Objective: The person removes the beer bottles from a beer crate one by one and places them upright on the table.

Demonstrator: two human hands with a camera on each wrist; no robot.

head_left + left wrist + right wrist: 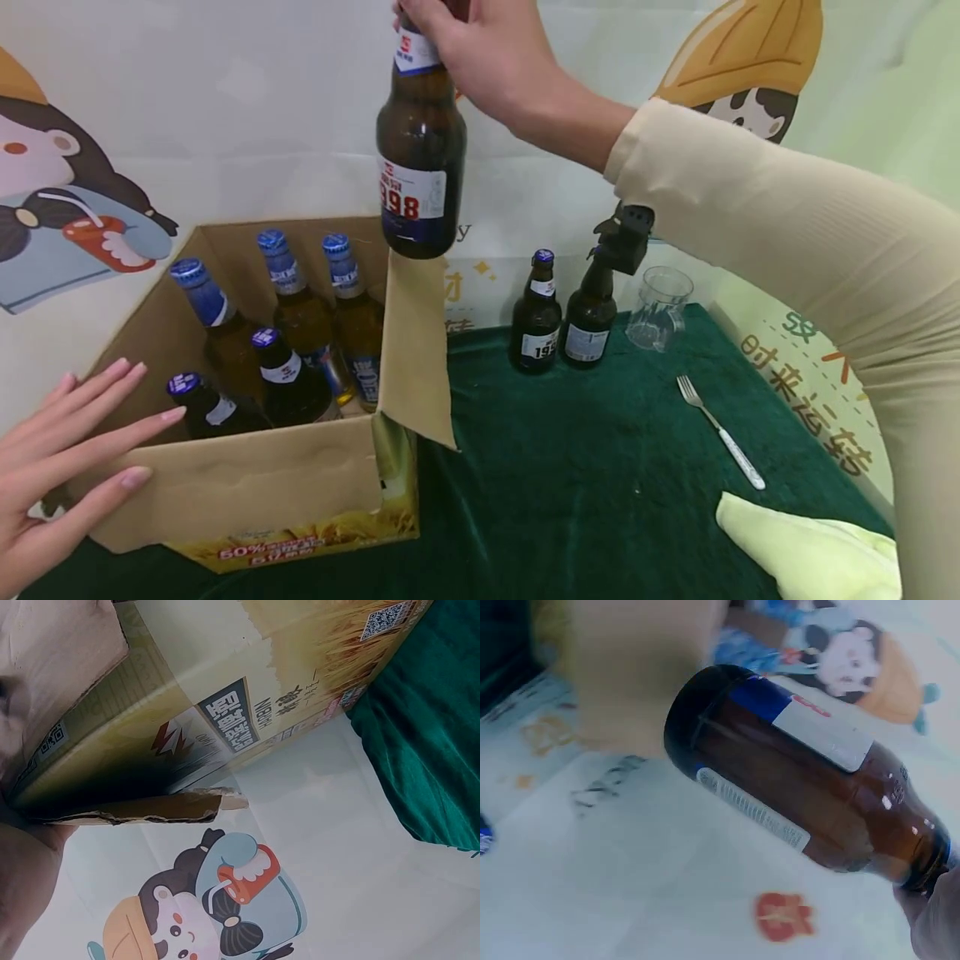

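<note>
My right hand [502, 62] grips a brown beer bottle [423, 137] by its neck, upright and raised above the right side of a cardboard box [247, 479]. The white-and-blue label reads 998; the cap is hidden by the fingers and the frame's edge. In the right wrist view the bottle [802, 780] fills the middle, with fingers [937, 915] at its neck. My left hand [71, 458] lies with straight, spread fingers over the box's near left corner. Inside the box stand several bottles: taller ones with blue caps [285, 267] and shorter ones with purple-blue caps [277, 367].
Two brown bottles [536, 321] stand on the green cloth [555, 467] right of the box, beside a clear glass mug [660, 308]. A fork [720, 429] and a pale yellow cloth [810, 546] lie at the right. The box's right flap [416, 350] sticks outward.
</note>
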